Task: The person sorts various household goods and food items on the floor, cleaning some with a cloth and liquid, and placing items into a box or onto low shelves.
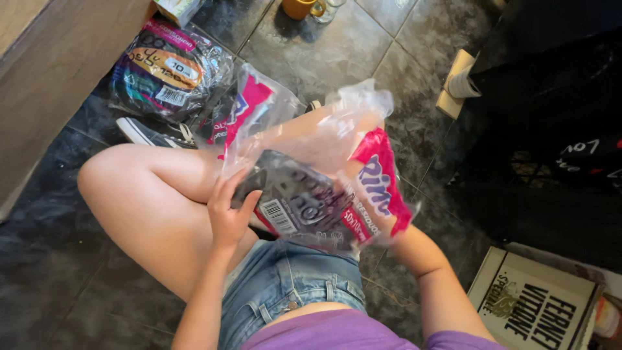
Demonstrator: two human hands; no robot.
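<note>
Over the seated person's lap, near the middle of the view, a crinkled clear plastic bag (324,175) with bright pink printed panels is held up above the bare knees and the blue denim shorts (291,285). Its film is thin, glossy and wrinkled, bunched to a loose peak at the far end, and dark, flat contents show through it together with a white barcode label on the near side. The left hand (228,210) is closed on the bag's left edge, fingers curled over the film and the dark contents beneath. The right hand is hidden behind the bag's pink right side, so whether it grips cannot be told; only its forearm shows, reaching in from the near right. On the dark, marbled, glossy floor tiles (363,52) to the far left lies a second filled plastic pack (170,70), shiny and creased, with a dark sneaker (152,134) with white laces just near of it. At the far edge stands a yellow mug (299,8), and at the near right a cream cardboard box (531,301) with dark lettering.
</note>
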